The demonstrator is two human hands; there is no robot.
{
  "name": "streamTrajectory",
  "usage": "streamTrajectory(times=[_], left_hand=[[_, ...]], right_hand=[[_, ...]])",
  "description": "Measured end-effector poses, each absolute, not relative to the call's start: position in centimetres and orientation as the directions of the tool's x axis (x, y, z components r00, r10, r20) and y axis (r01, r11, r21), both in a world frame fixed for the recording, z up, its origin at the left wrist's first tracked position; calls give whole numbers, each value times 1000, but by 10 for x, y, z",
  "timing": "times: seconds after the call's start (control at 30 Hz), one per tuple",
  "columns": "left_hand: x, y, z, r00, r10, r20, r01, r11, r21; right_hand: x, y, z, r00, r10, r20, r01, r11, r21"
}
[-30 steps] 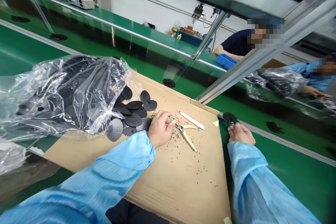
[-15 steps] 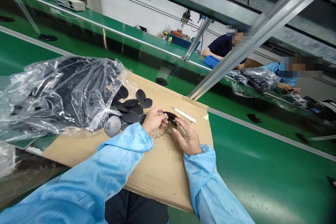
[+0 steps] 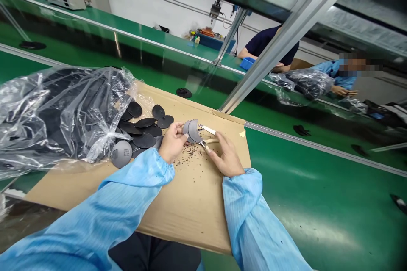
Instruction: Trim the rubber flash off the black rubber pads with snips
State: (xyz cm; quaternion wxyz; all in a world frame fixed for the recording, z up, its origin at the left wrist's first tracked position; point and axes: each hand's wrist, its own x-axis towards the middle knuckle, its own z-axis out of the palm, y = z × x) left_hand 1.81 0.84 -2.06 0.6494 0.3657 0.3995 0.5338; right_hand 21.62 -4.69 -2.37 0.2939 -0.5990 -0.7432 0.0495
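Observation:
My left hand (image 3: 173,143) pinches a pair of thin grey rubber-like pieces (image 3: 192,131), overlapping, with curved edges. My right hand (image 3: 226,154) is curled round a small metal-tipped tool (image 3: 202,144); its kind is unclear. The bright tip of this tool touches or nearly touches the lower edge of the grey pieces. Behind them a white strip (image 3: 208,129) lies on the cardboard (image 3: 190,203), partly covered by my right fingers. Small black bits (image 3: 187,156) are scattered under my hands. Left of my left hand is a loose pile of black oval discs (image 3: 144,139).
A large clear plastic bag (image 3: 63,114) full of dark pieces lies at the left. A grey disc (image 3: 121,154) rests beside its knot. A metal post (image 3: 270,55) slants up beyond the cardboard. The green bench (image 3: 305,186) extends right; two people work across it.
The piece in my left hand was dark and edge-on; now grey faces of two pieces show. The metal tip has come into sight at my right fingers. The whole view has shifted slightly.

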Motion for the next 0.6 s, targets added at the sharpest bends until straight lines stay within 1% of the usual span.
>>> streamTrajectory(times=[0.07, 0.1, 0.17, 0.23, 0.3, 0.37, 0.4, 0.5, 0.6], left_hand=[[17, 10, -20, 110, 985, -135, -426, 169, 889], [17, 11, -19, 126, 981, -147, -440, 188, 878], [16, 11, -17, 157, 973, -168, -481, 224, 848], [16, 11, -14, 153, 971, -184, -530, 238, 814], [16, 11, -13, 148, 968, -204, -568, 252, 783], [15, 11, -13, 184, 955, -231, -583, 295, 757], [15, 12, -13, 206, 948, -243, -586, 319, 745], [15, 13, -16, 251, 932, -261, -592, 361, 721], [14, 14, -17, 265, 925, -274, -608, 381, 697]], right_hand=[[221, -45, -30, -173, 941, 292, 898, 272, -345], [222, -44, -31, -193, 941, 278, 906, 280, -318], [220, -44, -32, -194, 936, 294, 911, 283, -301], [216, -45, -28, -151, 929, 338, 902, 269, -338], [212, -48, -21, -78, 915, 395, 873, 255, -417], [207, -51, -16, -16, 890, 456, 836, 262, -483], [205, -52, -14, -4, 874, 486, 822, 279, -496], [201, -53, -14, -46, 828, 559, 810, 358, -465], [199, -52, -16, -93, 803, 588, 812, 403, -423]])
